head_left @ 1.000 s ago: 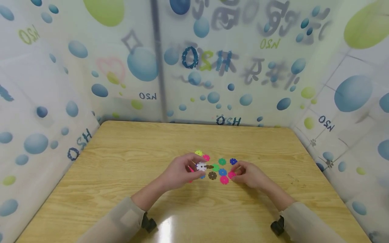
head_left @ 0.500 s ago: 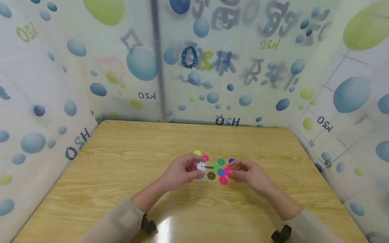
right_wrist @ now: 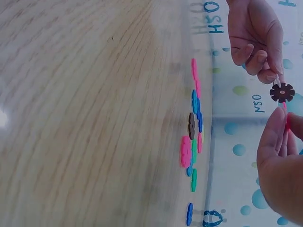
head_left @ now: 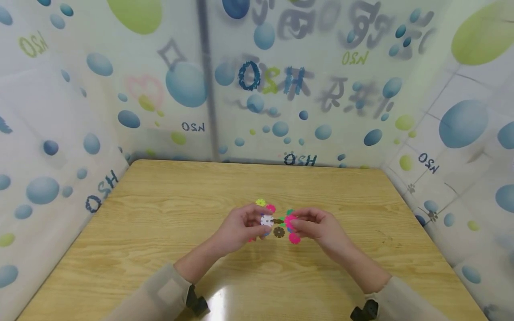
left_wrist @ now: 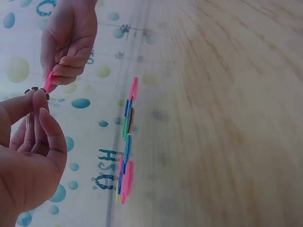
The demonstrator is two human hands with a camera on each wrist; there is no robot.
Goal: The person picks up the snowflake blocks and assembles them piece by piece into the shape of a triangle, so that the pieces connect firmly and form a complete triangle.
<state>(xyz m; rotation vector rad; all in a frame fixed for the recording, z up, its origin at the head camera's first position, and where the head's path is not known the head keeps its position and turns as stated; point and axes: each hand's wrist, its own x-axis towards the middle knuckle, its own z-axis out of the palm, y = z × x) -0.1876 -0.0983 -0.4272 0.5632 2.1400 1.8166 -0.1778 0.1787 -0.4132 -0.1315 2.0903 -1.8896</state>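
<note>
In the head view my left hand [head_left: 237, 229] pinches a white notched flower disc [head_left: 267, 220] between thumb and fingers. A brown flower disc [head_left: 278, 221], seen nearly edge-on, is joined to its right side. My right hand [head_left: 325, 227] pinches a pink flower disc [head_left: 289, 221] at its edge, close against the brown one. Seen from the right wrist, the brown disc [right_wrist: 282, 92] faces the camera, with the pink disc's edge [right_wrist: 285, 106] just below it, seemingly in contact. Whether their notches are engaged, I cannot tell. Both hands are raised above the table.
Several loose flower discs lie on the wooden table [head_left: 180, 200], among them a yellow one [head_left: 260, 202], a brown one [head_left: 279, 232] and a pink one [head_left: 295, 238]. My right hand hides others. Patterned curtains [head_left: 257, 129] surround the table's back and sides.
My right hand has moved left with the pink disc, bringing it up to the brown disc. My left hand stays almost in place with the white and brown discs.
</note>
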